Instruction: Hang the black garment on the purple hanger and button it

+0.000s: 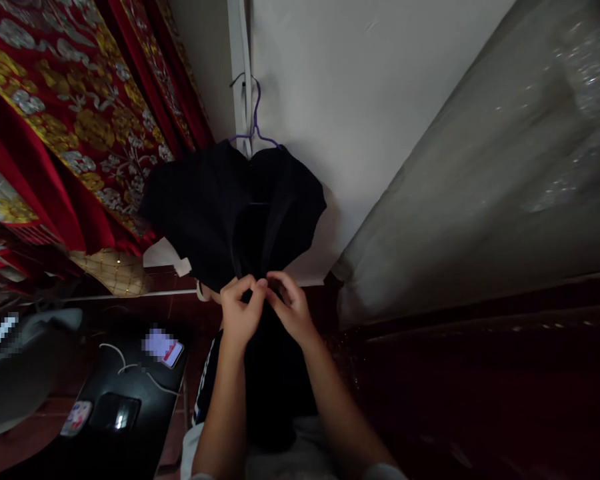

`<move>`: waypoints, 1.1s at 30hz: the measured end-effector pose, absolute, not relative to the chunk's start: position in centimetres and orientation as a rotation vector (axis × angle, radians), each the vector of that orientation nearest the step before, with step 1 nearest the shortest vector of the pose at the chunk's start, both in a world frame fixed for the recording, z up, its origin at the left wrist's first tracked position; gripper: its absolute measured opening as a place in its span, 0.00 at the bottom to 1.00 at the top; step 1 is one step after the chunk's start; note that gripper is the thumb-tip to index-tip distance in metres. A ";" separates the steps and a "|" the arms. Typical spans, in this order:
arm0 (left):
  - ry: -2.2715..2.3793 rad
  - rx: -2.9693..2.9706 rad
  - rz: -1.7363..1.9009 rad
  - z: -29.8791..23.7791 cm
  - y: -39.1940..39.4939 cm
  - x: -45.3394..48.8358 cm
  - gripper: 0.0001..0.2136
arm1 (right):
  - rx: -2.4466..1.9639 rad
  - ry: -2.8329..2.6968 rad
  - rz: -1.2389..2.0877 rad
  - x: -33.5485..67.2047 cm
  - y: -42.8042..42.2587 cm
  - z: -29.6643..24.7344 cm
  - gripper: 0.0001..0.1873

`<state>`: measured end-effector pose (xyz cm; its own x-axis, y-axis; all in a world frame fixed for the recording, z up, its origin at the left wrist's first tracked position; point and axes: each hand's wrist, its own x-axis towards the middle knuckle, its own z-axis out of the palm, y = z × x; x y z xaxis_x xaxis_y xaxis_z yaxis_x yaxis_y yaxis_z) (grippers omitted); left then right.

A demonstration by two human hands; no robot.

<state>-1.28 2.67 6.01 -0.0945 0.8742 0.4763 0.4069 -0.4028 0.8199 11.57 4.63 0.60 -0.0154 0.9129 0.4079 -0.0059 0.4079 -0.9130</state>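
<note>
From where I stand, the black garment [195,200] hangs open-necked from a purple hanger [256,117], in front of a pale wall [340,80]. Its folds are so dark that buttons, seams or a zip can't be made out, and its lower part sinks into blackness between the person's forearms, so I can't tell where it ends. The left hand [240,310] has thumb and forefinger pinched together on the garment's front edge; whatever small piece may sit between the tips is hidden. The right hand [293,310] meets it there with fingers curled in, but whether they are closed on the cloth I can't tell.

Left of the garment, a red embroidered cloth [100,127] hangs close, its upper part cut off from sight, and the garment's shoulder covers some of its edge. Below and to the left of the garment is a black table [145,413] with a lit phone [173,353], partly blurred out, a white cable [160,385], a dark glossy device [115,412] and a patterned case [77,418]. A grey rounded shape [25,380] blocks the table's far left. Right of the garment, a big plastic-wrapped bulk [430,220] crowds the space; its contents are unclear, and deep shadow swallows what lies below.
</note>
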 end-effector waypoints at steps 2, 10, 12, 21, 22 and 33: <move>1.325 1.710 1.609 6.5 1.7 -1.5 0.19 | -0.797 -1.470 0.933 11.9 4.2 1.6 0.14; 0.931 1.393 1.935 7.2 0.3 0.3 0.29 | -0.692 -1.346 0.896 11.4 2.4 4.5 0.12; 0.864 1.358 1.897 6.8 0.4 0.1 0.29 | -0.681 -1.321 0.937 11.3 2.4 4.3 0.12; 0.858 1.246 1.842 5.7 0.6 -1.4 0.24 | -0.697 -1.294 0.899 10.5 2.6 4.9 0.07; 0.868 1.243 1.839 5.7 0.6 -1.3 0.24 | -0.710 -1.299 0.883 10.5 2.5 4.9 0.07; 0.879 1.092 1.826 5.5 1.8 -0.6 0.19 | -0.775 -1.327 0.910 11.6 2.4 4.5 0.09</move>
